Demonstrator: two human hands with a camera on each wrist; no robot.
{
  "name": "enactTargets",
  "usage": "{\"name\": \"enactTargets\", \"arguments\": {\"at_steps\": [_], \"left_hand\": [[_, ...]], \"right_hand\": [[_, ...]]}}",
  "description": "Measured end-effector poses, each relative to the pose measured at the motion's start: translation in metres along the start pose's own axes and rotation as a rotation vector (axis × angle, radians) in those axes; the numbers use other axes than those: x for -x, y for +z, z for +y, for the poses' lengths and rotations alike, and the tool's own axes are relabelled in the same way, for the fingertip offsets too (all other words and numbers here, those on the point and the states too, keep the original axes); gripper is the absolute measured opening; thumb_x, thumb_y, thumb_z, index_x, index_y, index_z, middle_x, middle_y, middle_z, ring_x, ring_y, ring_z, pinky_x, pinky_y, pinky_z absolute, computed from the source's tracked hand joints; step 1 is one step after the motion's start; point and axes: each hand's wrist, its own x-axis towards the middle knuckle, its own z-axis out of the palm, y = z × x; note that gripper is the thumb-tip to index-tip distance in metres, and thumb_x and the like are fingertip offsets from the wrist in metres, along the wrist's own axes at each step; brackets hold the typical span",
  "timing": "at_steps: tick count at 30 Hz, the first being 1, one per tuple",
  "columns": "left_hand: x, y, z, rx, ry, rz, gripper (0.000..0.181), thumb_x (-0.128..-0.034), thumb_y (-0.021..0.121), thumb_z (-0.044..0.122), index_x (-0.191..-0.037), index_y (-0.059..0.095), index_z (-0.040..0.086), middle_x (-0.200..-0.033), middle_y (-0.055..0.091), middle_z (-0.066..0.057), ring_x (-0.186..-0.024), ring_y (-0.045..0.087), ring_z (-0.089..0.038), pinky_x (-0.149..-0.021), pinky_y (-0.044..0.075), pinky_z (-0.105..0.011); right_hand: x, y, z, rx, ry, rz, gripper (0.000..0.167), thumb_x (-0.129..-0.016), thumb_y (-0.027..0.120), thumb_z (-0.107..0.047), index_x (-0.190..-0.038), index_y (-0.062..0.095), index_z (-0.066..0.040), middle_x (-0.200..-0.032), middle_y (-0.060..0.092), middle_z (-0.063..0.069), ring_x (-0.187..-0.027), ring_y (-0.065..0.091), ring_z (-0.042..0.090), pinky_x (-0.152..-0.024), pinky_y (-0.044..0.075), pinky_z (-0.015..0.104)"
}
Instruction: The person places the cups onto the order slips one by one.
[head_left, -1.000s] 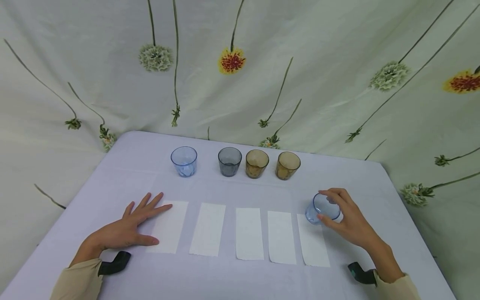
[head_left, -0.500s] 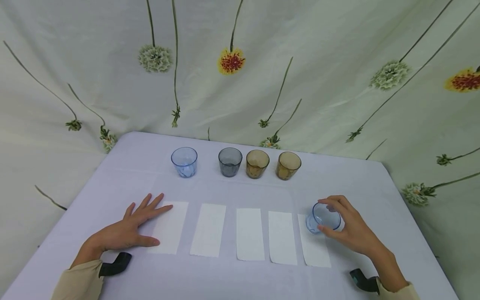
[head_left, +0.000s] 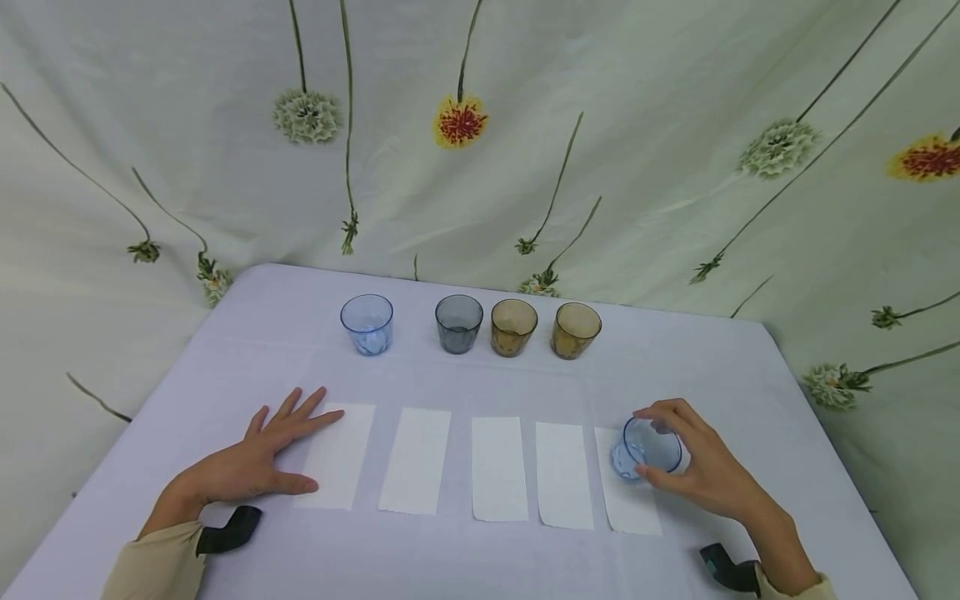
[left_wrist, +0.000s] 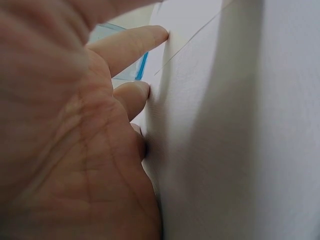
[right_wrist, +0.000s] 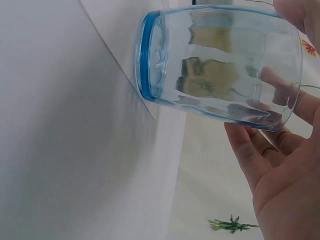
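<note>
My right hand (head_left: 701, 467) grips a clear blue glass (head_left: 651, 446) by its rim, thumb on the near side and fingers on the far side. The glass is over the upper part of the rightmost white paper strip (head_left: 633, 508); in the right wrist view its thick blue base (right_wrist: 148, 56) is at or just above the surface. On the left, my left hand (head_left: 258, 458) rests with fingers spread, thumb and index fingertip touching the leftmost paper strip (head_left: 341, 458). The left wrist view shows its palm (left_wrist: 95, 150) close to the cloth.
Along the back stand another blue glass (head_left: 367, 325), a grey glass (head_left: 459, 325) and two amber glasses (head_left: 513, 327). Three more paper strips (head_left: 497, 468) lie between the outer ones. A white tablecloth (head_left: 420, 558) covers the table; a flower-printed curtain (head_left: 637, 167) hangs behind.
My right hand has brought the blue glass nearer to me, from the strip's far end further onto it. The left hand stays where it was.
</note>
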Motion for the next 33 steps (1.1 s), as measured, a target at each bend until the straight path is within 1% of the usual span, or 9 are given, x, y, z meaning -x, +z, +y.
{"name": "enactTargets", "arguments": {"at_steps": [3,5,11,14,19,23,26,33], "left_hand": [[-0.0005,0.0003,0.0002,0.0,-0.002,-0.002,0.087,-0.0788,0.081,0.039,-0.154,0.04,0.024,-0.168,0.003,-0.019,-0.151,-0.019,-0.045,-0.111,-0.028,-0.064],[-0.0006,0.0002,0.0001,-0.004,-0.006,-0.003,0.087,-0.0787,0.081,0.04,-0.154,0.04,0.024,-0.168,0.003,-0.018,-0.151,-0.019,-0.045,-0.111,-0.028,-0.064],[-0.0013,-0.0001,-0.0001,-0.005,-0.007,-0.007,0.087,-0.079,0.08,0.04,-0.154,0.04,0.024,-0.168,0.003,-0.018,-0.151,-0.019,-0.045,-0.11,-0.029,-0.064],[-0.0011,-0.0003,0.0003,-0.001,-0.004,-0.004,0.087,-0.079,0.08,0.039,-0.154,0.04,0.023,-0.168,0.002,-0.019,-0.151,-0.02,-0.046,-0.11,-0.029,-0.064],[-0.0006,0.0009,0.0,0.011,-0.001,-0.004,0.086,-0.079,0.08,0.038,-0.154,0.041,0.023,-0.168,0.003,-0.019,-0.151,-0.02,-0.046,-0.11,-0.029,-0.064],[-0.0009,0.0016,-0.0006,0.011,0.004,-0.006,0.087,-0.079,0.081,0.039,-0.154,0.04,0.022,-0.168,0.003,-0.02,-0.151,-0.019,-0.046,-0.11,-0.029,-0.064],[-0.0014,0.001,-0.0011,0.005,-0.003,-0.005,0.087,-0.079,0.08,0.039,-0.154,0.04,0.023,-0.168,0.003,-0.019,-0.151,-0.02,-0.046,-0.11,-0.029,-0.064],[-0.0018,0.0001,-0.0023,-0.001,-0.008,-0.003,0.087,-0.0788,0.08,0.04,-0.154,0.04,0.023,-0.169,0.003,-0.017,-0.151,-0.02,-0.045,-0.11,-0.029,-0.063]], "right_hand": [[0.0012,-0.0001,-0.0023,-0.015,-0.009,-0.008,0.06,-0.077,0.088,-0.027,-0.13,0.059,-0.022,-0.125,0.051,-0.007,-0.106,0.06,0.024,-0.084,0.056,0.045],[0.0018,-0.0002,-0.0036,-0.024,-0.015,-0.011,0.061,-0.077,0.088,-0.026,-0.13,0.06,-0.022,-0.126,0.051,-0.007,-0.106,0.06,0.024,-0.085,0.056,0.045],[0.004,-0.0011,-0.0066,-0.018,-0.039,0.005,0.062,-0.075,0.09,-0.025,-0.129,0.061,-0.023,-0.125,0.052,-0.009,-0.104,0.059,0.02,-0.084,0.056,0.038],[0.0043,-0.0016,-0.0073,-0.023,-0.05,0.004,0.062,-0.074,0.09,-0.024,-0.129,0.06,-0.024,-0.125,0.052,-0.009,-0.104,0.059,0.018,-0.084,0.055,0.038],[0.0053,-0.002,-0.0086,-0.03,-0.037,-0.021,0.063,-0.074,0.09,-0.025,-0.129,0.06,-0.024,-0.126,0.051,-0.011,-0.104,0.06,0.018,-0.084,0.055,0.038],[0.0064,-0.002,-0.0093,-0.029,-0.015,-0.032,0.064,-0.072,0.091,-0.025,-0.129,0.061,-0.022,-0.127,0.051,-0.014,-0.106,0.059,0.017,-0.085,0.055,0.038],[0.0061,-0.0024,-0.0093,-0.029,-0.023,-0.031,0.065,-0.072,0.091,-0.024,-0.129,0.061,-0.02,-0.127,0.052,-0.013,-0.106,0.06,0.018,-0.085,0.055,0.039],[0.0053,-0.0041,-0.0101,-0.037,-0.047,-0.04,0.065,-0.07,0.091,-0.021,-0.129,0.062,-0.019,-0.127,0.052,-0.014,-0.107,0.06,0.017,-0.087,0.055,0.038]]}}
